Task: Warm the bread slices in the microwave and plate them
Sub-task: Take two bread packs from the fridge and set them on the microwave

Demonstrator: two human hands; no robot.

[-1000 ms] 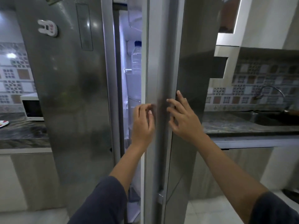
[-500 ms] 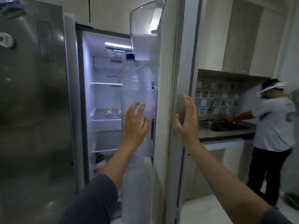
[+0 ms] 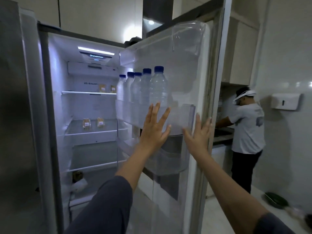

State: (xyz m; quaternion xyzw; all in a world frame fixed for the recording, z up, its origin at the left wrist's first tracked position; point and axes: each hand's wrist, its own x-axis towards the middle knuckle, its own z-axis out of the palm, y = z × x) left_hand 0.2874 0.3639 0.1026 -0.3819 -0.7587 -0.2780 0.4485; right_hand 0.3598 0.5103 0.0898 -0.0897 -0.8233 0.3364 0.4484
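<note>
The fridge door (image 3: 200, 68) stands wide open to the right. My left hand (image 3: 156, 127) lies flat with spread fingers against the door's inner shelf bin. My right hand (image 3: 199, 134) presses flat on the door's edge. Inside the lit fridge, two small wrapped bread packs (image 3: 93, 124) sit on the middle shelf, and two more wrapped packs (image 3: 107, 88) stand on the shelf above. Neither hand holds anything.
Several blue-capped water bottles (image 3: 143, 88) fill the door shelf. The closed left fridge door (image 3: 15, 115) is beside me. Another person (image 3: 246, 132) in a white shirt works at the counter on the right. A dark bowl (image 3: 276, 200) lies on the floor.
The door has swung from slightly ajar to wide open. Both hands followed it rightward, and the fridge interior with the bread packs has come into view.
</note>
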